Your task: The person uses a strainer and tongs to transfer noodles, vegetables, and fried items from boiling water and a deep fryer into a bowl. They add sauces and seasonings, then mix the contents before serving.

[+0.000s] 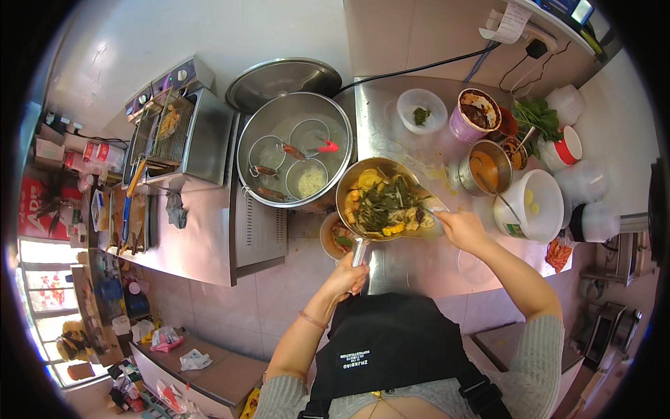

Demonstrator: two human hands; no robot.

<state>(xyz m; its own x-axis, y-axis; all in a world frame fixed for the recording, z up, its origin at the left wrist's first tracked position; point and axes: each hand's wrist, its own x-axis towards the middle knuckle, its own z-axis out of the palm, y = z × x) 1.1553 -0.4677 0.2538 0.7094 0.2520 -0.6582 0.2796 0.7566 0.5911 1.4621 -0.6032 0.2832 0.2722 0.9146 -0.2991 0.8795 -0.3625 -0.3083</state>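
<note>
My left hand (350,275) grips the metal handle (359,252) of a round pan (347,180) over the left edge of the steel worktop. Inside the pan lie dark leafy greens (390,199), a corn piece (393,229), yellow slices (369,178) and broth. On the pan's right side, my right hand (463,228) holds a thin utensil (430,212) whose far end goes among the food. A pale translucent surface (437,201) shows at the pan's right edge; I cannot tell what it is. Partly beneath the pan is a container (328,245) with food in it.
Left of the pan stands a large steel pot (246,173) with wire strainers, one holding noodles (312,182). Its lid (285,78) leans behind. A fryer (207,141) is farther left. At right are a saucepan (465,178) of orange liquid, a white bucket (547,209) and a purple tub (460,125).
</note>
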